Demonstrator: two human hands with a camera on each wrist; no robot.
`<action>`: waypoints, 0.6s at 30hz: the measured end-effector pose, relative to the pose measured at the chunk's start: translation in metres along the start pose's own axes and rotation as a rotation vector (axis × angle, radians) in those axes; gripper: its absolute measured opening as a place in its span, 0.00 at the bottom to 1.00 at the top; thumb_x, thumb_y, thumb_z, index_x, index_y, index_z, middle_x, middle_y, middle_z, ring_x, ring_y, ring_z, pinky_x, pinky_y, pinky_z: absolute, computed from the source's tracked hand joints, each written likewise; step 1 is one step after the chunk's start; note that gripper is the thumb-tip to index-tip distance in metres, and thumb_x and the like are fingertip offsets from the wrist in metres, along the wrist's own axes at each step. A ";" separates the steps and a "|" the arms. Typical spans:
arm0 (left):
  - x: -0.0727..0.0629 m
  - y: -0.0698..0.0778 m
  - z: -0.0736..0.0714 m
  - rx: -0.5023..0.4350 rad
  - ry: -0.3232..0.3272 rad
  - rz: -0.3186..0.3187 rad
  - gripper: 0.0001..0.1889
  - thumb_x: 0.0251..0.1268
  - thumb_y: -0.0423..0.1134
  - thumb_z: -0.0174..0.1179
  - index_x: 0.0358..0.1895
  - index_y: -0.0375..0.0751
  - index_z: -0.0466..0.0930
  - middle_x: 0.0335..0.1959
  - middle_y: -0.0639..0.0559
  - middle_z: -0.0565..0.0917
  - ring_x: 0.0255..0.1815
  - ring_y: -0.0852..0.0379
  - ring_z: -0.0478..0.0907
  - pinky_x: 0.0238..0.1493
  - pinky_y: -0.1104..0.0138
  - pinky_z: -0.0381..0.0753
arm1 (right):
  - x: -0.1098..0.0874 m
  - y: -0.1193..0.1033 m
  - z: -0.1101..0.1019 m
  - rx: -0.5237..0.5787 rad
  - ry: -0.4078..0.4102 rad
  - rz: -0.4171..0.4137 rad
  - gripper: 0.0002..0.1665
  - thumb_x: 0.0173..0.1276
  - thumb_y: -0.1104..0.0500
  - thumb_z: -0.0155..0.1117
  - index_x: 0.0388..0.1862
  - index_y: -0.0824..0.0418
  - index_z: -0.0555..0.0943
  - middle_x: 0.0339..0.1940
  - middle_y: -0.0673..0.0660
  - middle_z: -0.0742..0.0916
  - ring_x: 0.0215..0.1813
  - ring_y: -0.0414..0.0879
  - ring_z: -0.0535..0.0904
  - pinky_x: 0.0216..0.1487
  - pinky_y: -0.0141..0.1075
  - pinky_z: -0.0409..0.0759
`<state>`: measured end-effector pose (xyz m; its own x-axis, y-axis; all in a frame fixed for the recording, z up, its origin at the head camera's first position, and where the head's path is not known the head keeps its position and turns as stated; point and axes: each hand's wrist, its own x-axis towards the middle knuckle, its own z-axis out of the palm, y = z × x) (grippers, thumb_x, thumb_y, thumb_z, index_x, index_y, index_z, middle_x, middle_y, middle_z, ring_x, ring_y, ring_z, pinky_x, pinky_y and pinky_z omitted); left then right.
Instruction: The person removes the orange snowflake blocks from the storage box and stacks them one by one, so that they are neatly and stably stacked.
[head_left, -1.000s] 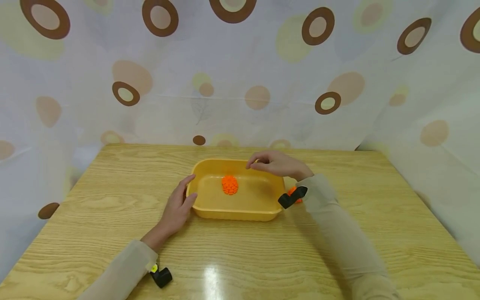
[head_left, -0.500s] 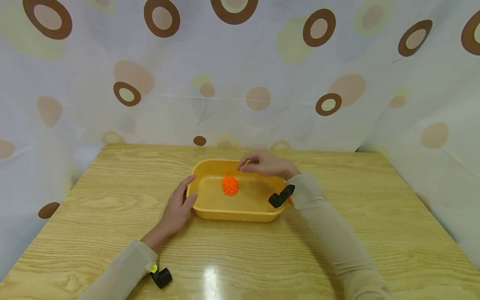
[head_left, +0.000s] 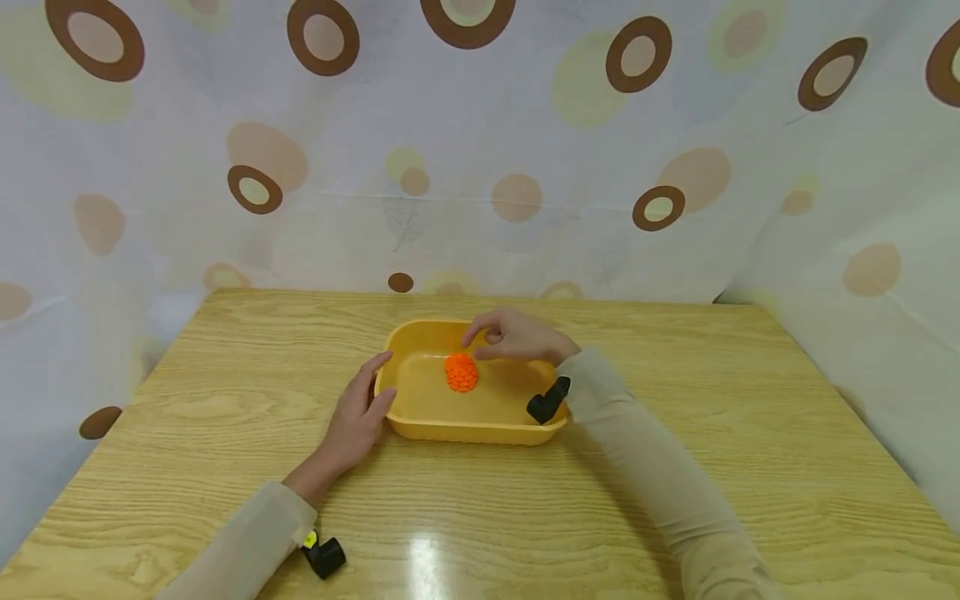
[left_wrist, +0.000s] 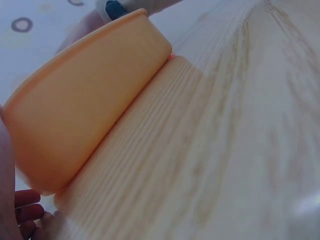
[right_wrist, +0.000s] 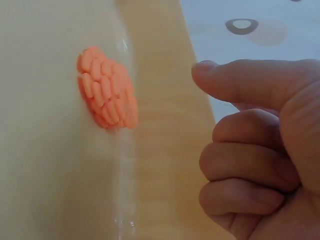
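Observation:
A shallow yellow plastic tray (head_left: 472,432) stands on the table in the head view. On its floor lies an orange lump (head_left: 461,372) covered in small, long bumps. In the right wrist view, the same orange lump (right_wrist: 106,89) is sharp, and nothing touches it. My left hand (head_left: 352,421) grips the tray's left end, thumb and forefinger at the rim. My right hand (head_left: 521,335) hovers over the tray's back right part, holding nothing. Its thumb and forefinger stand apart, and the other fingers (right_wrist: 240,165) are curled.
The wood-grain table (head_left: 450,517) reaches back to a patterned cloth (head_left: 450,167). In the left wrist view a tiny reddish patch (left_wrist: 172,56) shows by the tray's far lower corner. A black camera (head_left: 549,402) on the right wrist overhangs the tray's right end.
My right hand has moved left over the tray, toward the orange lump, and its thumb and forefinger have spread. An orange thing right of the tray is now hidden behind the right sleeve.

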<state>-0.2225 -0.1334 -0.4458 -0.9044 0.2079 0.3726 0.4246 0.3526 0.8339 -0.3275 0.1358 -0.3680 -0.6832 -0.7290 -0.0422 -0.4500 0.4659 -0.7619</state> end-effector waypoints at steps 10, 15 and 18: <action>-0.001 -0.001 0.001 -0.020 -0.004 0.016 0.25 0.73 0.30 0.47 0.71 0.33 0.59 0.72 0.35 0.61 0.74 0.41 0.57 0.71 0.52 0.56 | 0.005 0.001 0.008 -0.113 -0.083 0.016 0.21 0.66 0.65 0.62 0.58 0.63 0.80 0.11 0.46 0.58 0.17 0.40 0.50 0.24 0.30 0.56; -0.001 0.000 0.001 -0.018 -0.003 0.021 0.25 0.74 0.31 0.47 0.71 0.33 0.59 0.72 0.34 0.62 0.73 0.40 0.58 0.69 0.47 0.56 | 0.006 0.002 0.012 -0.202 -0.118 0.041 0.25 0.65 0.64 0.62 0.62 0.61 0.77 0.13 0.46 0.62 0.17 0.40 0.52 0.25 0.30 0.57; -0.001 0.001 0.001 -0.010 -0.004 0.016 0.25 0.74 0.31 0.47 0.71 0.34 0.59 0.72 0.34 0.62 0.73 0.41 0.58 0.69 0.48 0.56 | 0.008 0.006 0.015 -0.244 -0.128 0.061 0.28 0.65 0.64 0.62 0.65 0.60 0.75 0.21 0.46 0.71 0.18 0.40 0.55 0.26 0.30 0.59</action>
<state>-0.2216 -0.1320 -0.4461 -0.8975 0.2167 0.3842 0.4383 0.3406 0.8318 -0.3273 0.1248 -0.3830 -0.6419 -0.7462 -0.1764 -0.5460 0.6063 -0.5782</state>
